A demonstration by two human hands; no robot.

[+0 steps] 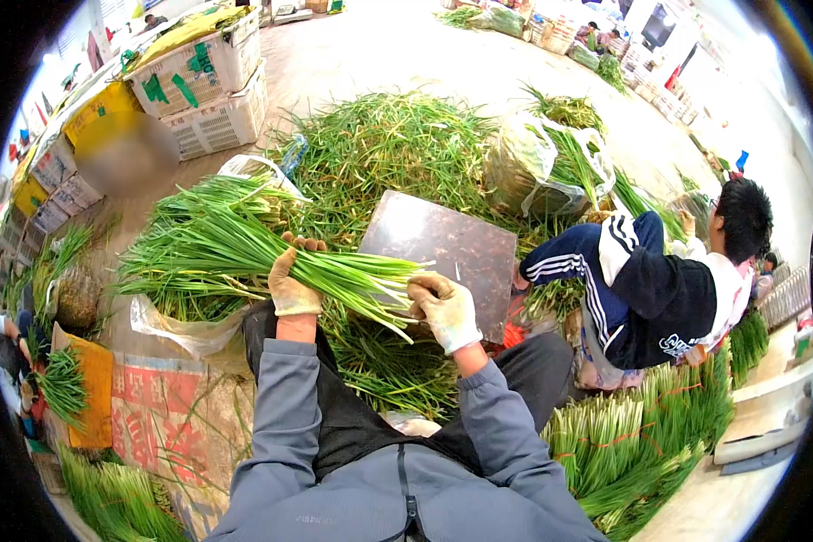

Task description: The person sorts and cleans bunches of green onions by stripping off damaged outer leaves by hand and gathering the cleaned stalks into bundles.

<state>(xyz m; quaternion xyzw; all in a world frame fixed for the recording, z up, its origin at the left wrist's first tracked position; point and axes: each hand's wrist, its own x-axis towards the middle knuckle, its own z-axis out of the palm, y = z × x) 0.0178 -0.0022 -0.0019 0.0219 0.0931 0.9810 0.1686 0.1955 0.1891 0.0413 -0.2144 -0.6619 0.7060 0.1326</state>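
My left hand point(294, 282), in a worn white glove, is closed round a loose bunch of long green chives point(235, 237). Their leafy ends point left and their pale stem ends point right. At those stem ends my gloved right hand point(444, 307) has its fingers curled in a pinch; how many stems it grips I cannot make out. Under and beyond the bunch lies a dark, speckled square board point(443, 248). More chives lie loose below my hands, between my knees.
A big heap of chives point(388, 149) lies beyond the board, near a stuffed plastic bag point(522, 167). A co-worker point(668, 289) sits close at my right, behind tied bundles point(614, 434). White crates point(212, 99) stand at the left; flattened cardboard point(176, 406) covers the floor.
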